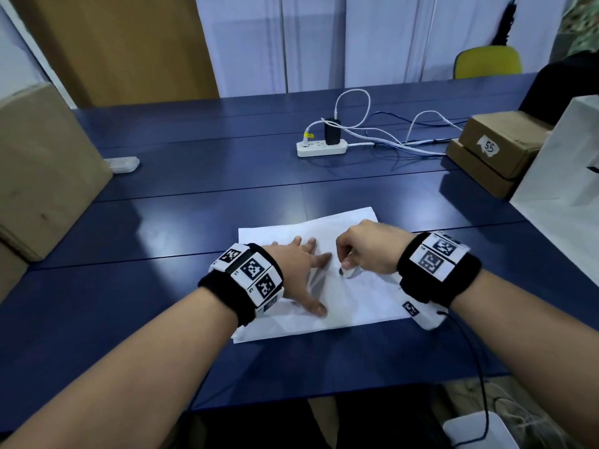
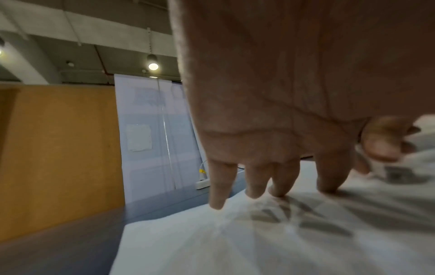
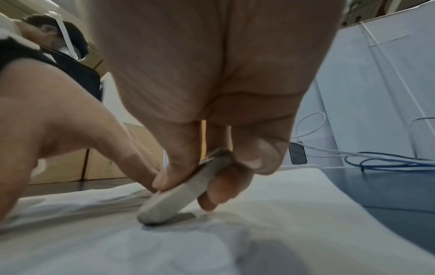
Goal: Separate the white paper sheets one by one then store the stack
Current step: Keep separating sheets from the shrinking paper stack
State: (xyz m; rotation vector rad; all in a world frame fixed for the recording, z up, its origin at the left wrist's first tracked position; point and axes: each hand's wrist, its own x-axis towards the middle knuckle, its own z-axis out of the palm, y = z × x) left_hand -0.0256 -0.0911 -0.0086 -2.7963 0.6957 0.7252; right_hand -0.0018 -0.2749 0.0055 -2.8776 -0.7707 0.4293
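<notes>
A stack of white paper sheets (image 1: 359, 306) lies on the blue table (image 1: 194, 176) in front of me. My left hand (image 1: 309, 272) lies spread on the stack's left half, its fingertips (image 2: 254, 193) pressing the top sheet (image 2: 212, 241). My right hand (image 1: 347, 266) hovers just right of it, thumb and fingers pinching a small white block (image 1: 348, 272). In the right wrist view the small white block (image 3: 179, 201) is tilted, with its lower end touching the paper (image 3: 164, 247). The left hand (image 3: 82, 130) lies right beside it.
A white power strip (image 1: 321, 147) with a black charger and loose cables sits at the table's far middle. Two stacked cardboard boxes (image 1: 496, 147) and a white carton (image 1: 564, 176) stand at the right. A large cardboard box (image 1: 42, 170) stands at the left.
</notes>
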